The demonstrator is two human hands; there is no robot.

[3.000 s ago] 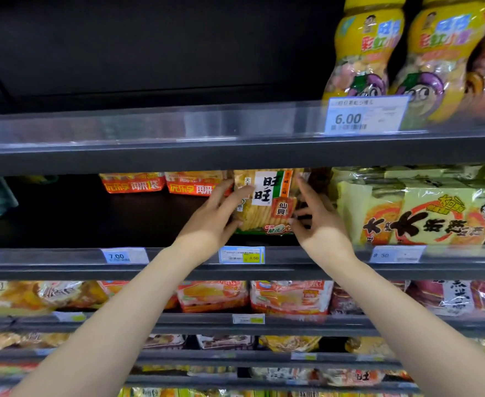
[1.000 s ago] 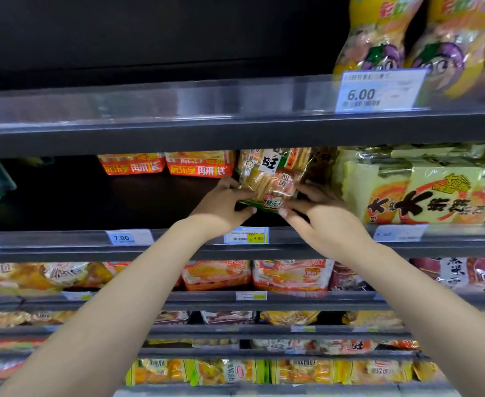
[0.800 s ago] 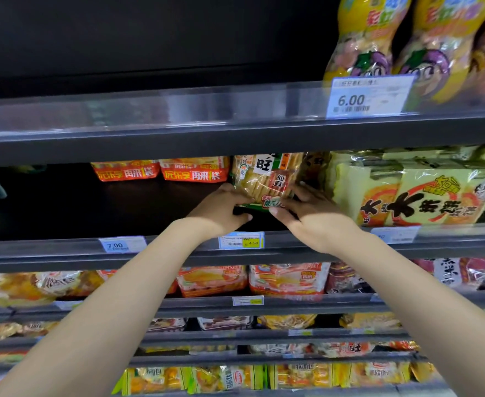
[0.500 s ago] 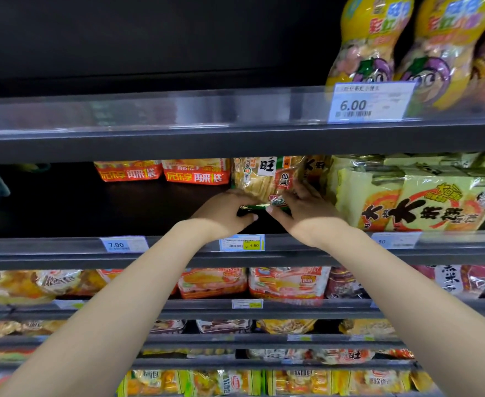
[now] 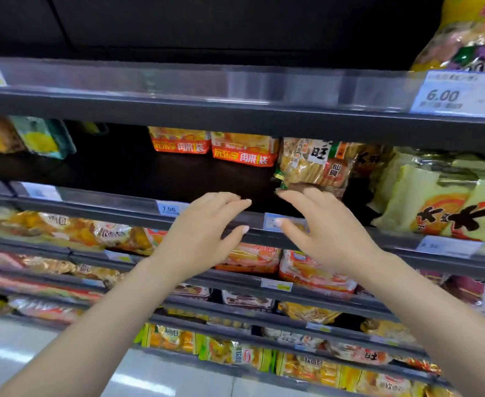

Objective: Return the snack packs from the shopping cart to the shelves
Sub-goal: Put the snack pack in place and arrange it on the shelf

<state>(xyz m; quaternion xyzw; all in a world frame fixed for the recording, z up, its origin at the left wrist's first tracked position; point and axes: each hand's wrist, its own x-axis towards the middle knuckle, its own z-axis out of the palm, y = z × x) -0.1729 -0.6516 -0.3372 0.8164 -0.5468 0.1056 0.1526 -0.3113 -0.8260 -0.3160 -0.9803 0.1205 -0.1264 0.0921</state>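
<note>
On the shelf point(image 5: 178, 179) right of the red packs point(image 5: 242, 151), the cracker pack point(image 5: 314, 166) is standing free now. We're pulling both hands back w/ fingers loose, left hand point(image 5: 204, 233) & right hand point(image 5: 324, 224) holding nothing. This pack's done; probably heading to the cart next.

A clear plastic pack of golden rice crackers with a white label, black characters and a red roundel point(image 5: 315, 166) stands roughly upright, leaning slightly, far back on the dark grey metal shelf point(image 5: 155, 173), between red-orange packs on its left and pale yellow packs on its right.
</note>
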